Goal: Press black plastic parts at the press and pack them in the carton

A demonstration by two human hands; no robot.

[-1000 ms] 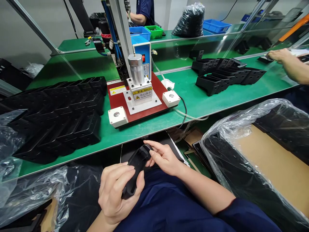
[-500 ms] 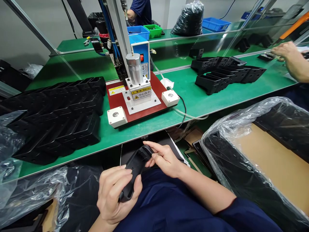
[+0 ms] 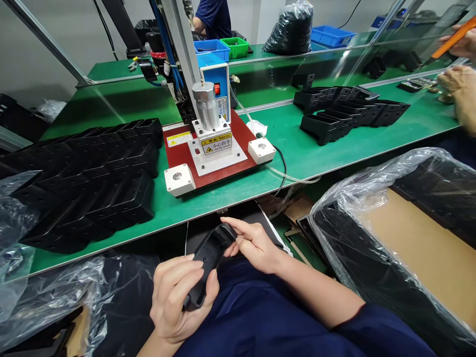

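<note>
At left, rows of black housings (image 3: pixel 126 193) fill the bench (image 3: pixel 327 154); next, our left hand (image 3: pixel 174 297) has its fingers clamped on the near end of a black part (image 3: pixel 212 250) we hold above our lap (image 3: pixel 245 310); our right hand (image 3: pixel 256 244) pinches its far end; farther right stand black brackets (image 3: pixel 345 119).

Bright, even indoor light, white glare on crinkled plastic (image 3: pixel 366 186), soft sheen on the green table (image 3: pixel 320 156), deep shadow beneath, held black part (image 3: pixel 211 254) dark but sharp, wide-angle stretch toward the edges
</note>
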